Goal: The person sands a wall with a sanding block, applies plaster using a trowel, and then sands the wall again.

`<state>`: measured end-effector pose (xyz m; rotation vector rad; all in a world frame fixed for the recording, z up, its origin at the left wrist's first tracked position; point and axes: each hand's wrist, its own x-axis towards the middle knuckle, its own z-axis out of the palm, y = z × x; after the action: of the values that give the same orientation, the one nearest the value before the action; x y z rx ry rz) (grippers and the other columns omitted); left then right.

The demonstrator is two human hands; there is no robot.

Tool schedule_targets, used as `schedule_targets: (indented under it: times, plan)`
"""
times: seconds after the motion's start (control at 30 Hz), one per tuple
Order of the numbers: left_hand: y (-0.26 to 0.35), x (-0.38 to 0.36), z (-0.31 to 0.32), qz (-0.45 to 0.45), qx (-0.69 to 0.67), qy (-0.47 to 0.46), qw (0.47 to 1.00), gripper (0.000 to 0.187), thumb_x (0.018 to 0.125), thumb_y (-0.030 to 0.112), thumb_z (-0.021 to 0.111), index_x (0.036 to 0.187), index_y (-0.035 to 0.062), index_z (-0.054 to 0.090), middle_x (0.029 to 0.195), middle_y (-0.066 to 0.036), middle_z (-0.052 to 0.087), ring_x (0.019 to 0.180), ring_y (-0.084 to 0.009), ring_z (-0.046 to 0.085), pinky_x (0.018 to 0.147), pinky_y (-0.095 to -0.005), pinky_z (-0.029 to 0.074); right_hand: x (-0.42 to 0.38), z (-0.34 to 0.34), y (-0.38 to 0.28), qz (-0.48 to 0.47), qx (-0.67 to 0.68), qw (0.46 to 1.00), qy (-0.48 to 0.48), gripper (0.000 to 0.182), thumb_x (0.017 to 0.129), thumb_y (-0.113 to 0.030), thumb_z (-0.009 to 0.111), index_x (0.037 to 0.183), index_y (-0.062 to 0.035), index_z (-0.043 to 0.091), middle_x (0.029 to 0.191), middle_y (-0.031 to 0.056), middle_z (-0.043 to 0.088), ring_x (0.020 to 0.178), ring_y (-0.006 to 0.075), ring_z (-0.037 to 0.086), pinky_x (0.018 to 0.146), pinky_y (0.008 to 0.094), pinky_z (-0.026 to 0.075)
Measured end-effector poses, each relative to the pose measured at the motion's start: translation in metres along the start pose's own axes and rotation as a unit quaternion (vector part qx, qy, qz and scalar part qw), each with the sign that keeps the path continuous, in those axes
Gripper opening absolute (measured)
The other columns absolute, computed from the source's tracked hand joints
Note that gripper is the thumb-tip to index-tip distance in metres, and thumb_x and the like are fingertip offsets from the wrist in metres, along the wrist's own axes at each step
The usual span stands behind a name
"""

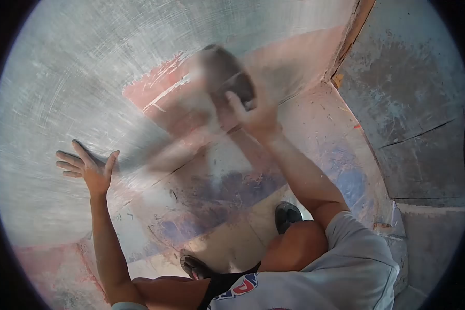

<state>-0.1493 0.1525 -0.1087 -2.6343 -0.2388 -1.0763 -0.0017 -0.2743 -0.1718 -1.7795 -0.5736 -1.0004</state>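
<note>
My left hand [89, 168] lies against the scratched grey panel [62, 103], its fingers spread and holding nothing. My right hand [258, 111] grips a dark, rounded tool [223, 70]. The tool is smeared by motion, so its exact kind cannot be made out. It is at the panel's surface, beside a pinkish-red patch [157, 82] with a ragged edge and pale streaks. My right thumb shows along the near side of the tool; the other fingers are blurred or hidden.
Below the panel a worn floor surface [243, 186] carries pink, blue and cream paint. My dark shoes [288, 217] stand on it. On the right, a dark grey wall [403, 103] meets the panel along a rough brown edge [354, 36].
</note>
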Motion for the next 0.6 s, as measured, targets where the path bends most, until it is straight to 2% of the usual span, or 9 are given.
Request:
schedule_targets:
  times: [0.03, 0.1, 0.17, 0.2, 0.27, 0.37, 0.47, 0.57, 0.6]
  plan:
    - [0.000, 0.001, -0.001, -0.001, -0.004, 0.000, 1.000, 0.137, 0.068, 0.074, 0.078, 0.163, 0.0086, 0.004, 0.159, -0.037, -0.021, 0.142, -0.0636, -0.022, 0.106, -0.0794, -0.009, 0.003, -0.002, 0.010, 0.098, 0.003, 0.994, 0.045, 0.067, 0.081, -0.014, 0.081, 0.139, 0.0023, 0.052, 0.120, 0.0178, 0.067, 0.101, 0.0300, 0.068, 0.089, 0.0387, 0.054]
    - [-0.002, 0.002, 0.000, -0.008, -0.002, -0.005, 1.000, 0.136, 0.069, 0.074, 0.078, 0.163, 0.0089, 0.004, 0.159, -0.037, -0.021, 0.143, -0.0634, -0.022, 0.106, -0.0790, -0.010, 0.025, -0.012, 0.037, 0.154, 0.046, 0.968, 0.193, 0.070, 0.083, -0.013, 0.079, 0.142, 0.0053, 0.048, 0.123, 0.0174, 0.064, 0.107, 0.0285, 0.064, 0.094, 0.0384, 0.051]
    - [-0.002, 0.001, 0.001, 0.010, -0.010, 0.003, 1.000, 0.135, 0.069, 0.076, 0.077, 0.162, 0.0077, 0.007, 0.158, -0.038, -0.022, 0.141, -0.0647, -0.024, 0.103, -0.0811, -0.011, 0.041, -0.025, 0.032, 0.184, 0.008, 0.943, 0.276, 0.074, 0.083, -0.011, 0.078, 0.145, 0.0069, 0.041, 0.129, 0.0198, 0.058, 0.117, 0.0290, 0.058, 0.102, 0.0388, 0.046]
    - [-0.002, 0.001, 0.000, 0.013, -0.007, 0.006, 1.000, 0.135, 0.069, 0.075, 0.077, 0.162, 0.0078, 0.007, 0.159, -0.038, -0.021, 0.141, -0.0646, -0.024, 0.103, -0.0811, -0.011, 0.039, -0.026, 0.033, 0.212, 0.046, 0.940, 0.263, 0.077, 0.084, -0.010, 0.077, 0.147, 0.0068, 0.036, 0.137, 0.0220, 0.051, 0.126, 0.0293, 0.051, 0.108, 0.0396, 0.039]
    - [-0.001, 0.002, 0.000, 0.010, -0.010, 0.009, 1.000, 0.135, 0.069, 0.075, 0.077, 0.162, 0.0076, 0.008, 0.159, -0.038, -0.021, 0.141, -0.0646, -0.024, 0.103, -0.0810, -0.012, 0.017, 0.001, 0.041, 0.238, 0.094, 0.940, 0.226, 0.077, 0.085, -0.012, 0.077, 0.147, 0.0078, 0.035, 0.138, 0.0229, 0.050, 0.128, 0.0301, 0.050, 0.110, 0.0398, 0.038]
    - [-0.003, 0.003, 0.002, 0.012, -0.014, 0.009, 1.000, 0.135, 0.069, 0.075, 0.078, 0.162, 0.0071, 0.008, 0.159, -0.038, -0.021, 0.141, -0.0647, -0.024, 0.103, -0.0809, -0.012, -0.014, 0.033, -0.019, 0.062, -0.014, 0.990, 0.127, 0.082, 0.085, -0.016, 0.078, 0.150, 0.0057, 0.033, 0.135, 0.0245, 0.053, 0.125, 0.0341, 0.054, 0.108, 0.0408, 0.041]
    - [-0.001, 0.002, 0.001, 0.009, -0.014, 0.003, 1.000, 0.134, 0.069, 0.074, 0.078, 0.162, 0.0066, 0.008, 0.159, -0.038, -0.021, 0.141, -0.0649, -0.024, 0.103, -0.0811, -0.011, -0.036, 0.043, -0.031, 0.063, 0.121, 0.990, -0.027, 0.076, 0.086, -0.011, 0.073, 0.150, 0.0044, 0.035, 0.141, 0.0262, 0.055, 0.124, 0.0412, 0.059, 0.101, 0.0418, 0.049]
    - [-0.002, 0.002, -0.001, 0.007, -0.016, -0.003, 1.000, 0.134, 0.070, 0.074, 0.077, 0.162, 0.0064, 0.008, 0.159, -0.038, -0.022, 0.141, -0.0647, -0.025, 0.103, -0.0810, -0.012, -0.007, 0.011, -0.022, 0.090, 0.047, 0.994, -0.034, 0.071, 0.085, -0.010, 0.073, 0.146, 0.0044, 0.041, 0.134, 0.0227, 0.059, 0.118, 0.0395, 0.062, 0.100, 0.0409, 0.049]
    - [-0.002, 0.002, -0.001, 0.008, -0.020, -0.001, 1.000, 0.134, 0.070, 0.074, 0.077, 0.162, 0.0064, 0.008, 0.158, -0.038, -0.022, 0.141, -0.0646, -0.025, 0.103, -0.0809, -0.012, -0.001, 0.007, -0.002, 0.075, 0.013, 0.996, 0.042, 0.071, 0.085, -0.009, 0.073, 0.146, 0.0051, 0.040, 0.133, 0.0220, 0.058, 0.117, 0.0370, 0.061, 0.100, 0.0399, 0.049]
